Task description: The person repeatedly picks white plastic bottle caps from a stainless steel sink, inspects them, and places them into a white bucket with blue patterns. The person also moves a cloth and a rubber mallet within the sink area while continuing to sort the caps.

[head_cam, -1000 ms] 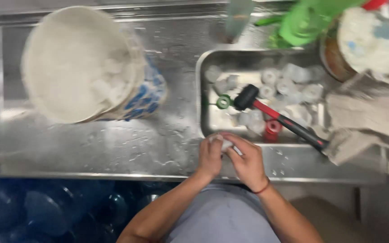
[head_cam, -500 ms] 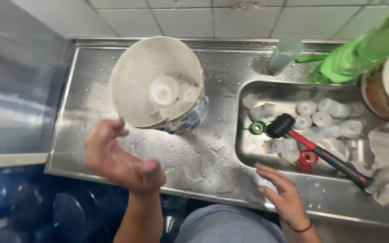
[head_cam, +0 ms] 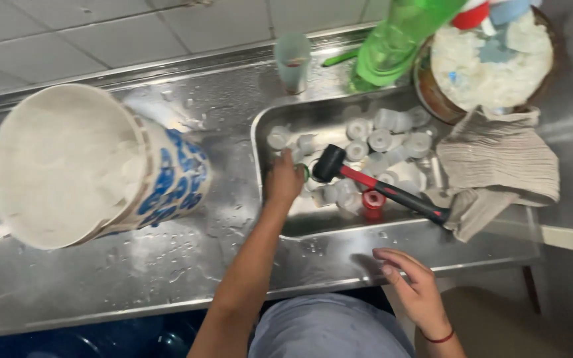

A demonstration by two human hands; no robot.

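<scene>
my left hand (head_cam: 284,180) reaches into the sink (head_cam: 339,222), fingers curled on white caps (head_cam: 373,140). my right hand (head_cam: 414,285) hovers loosely open, empty, over the near surface (head_cam: 167,272).

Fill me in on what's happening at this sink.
A person stands at a wet steel counter. Their left hand reaches into the sink basin, among a pile of white plastic caps, beside a black rubber mallet with a red-and-black handle. The right hand rests, empty, on the counter's front edge. A large white bucket with blue print stands to the left.
</scene>
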